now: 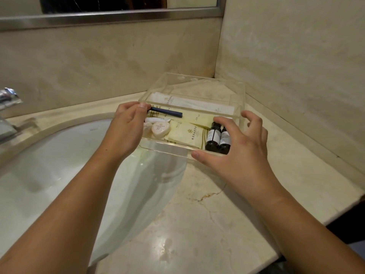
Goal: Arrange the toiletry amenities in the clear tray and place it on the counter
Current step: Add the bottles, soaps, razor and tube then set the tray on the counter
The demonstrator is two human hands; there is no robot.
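A clear tray hangs tilted over the corner of the marble counter, with its left end above the sink's edge. Inside lie two dark bottles at the right, round wrapped soaps at the left, pale yellow sachets in the middle, a dark blue stick-shaped item and long white packets toward the back. My left hand grips the tray's left wall, thumb on the rim. My right hand clasps the right front corner, thumb on the front wall and fingers spread over the bottles.
A white sink basin fills the left, with a chrome tap at the far left. Marble walls meet in a corner behind the tray, below a framed mirror. The counter's front edge drops off at the lower right.
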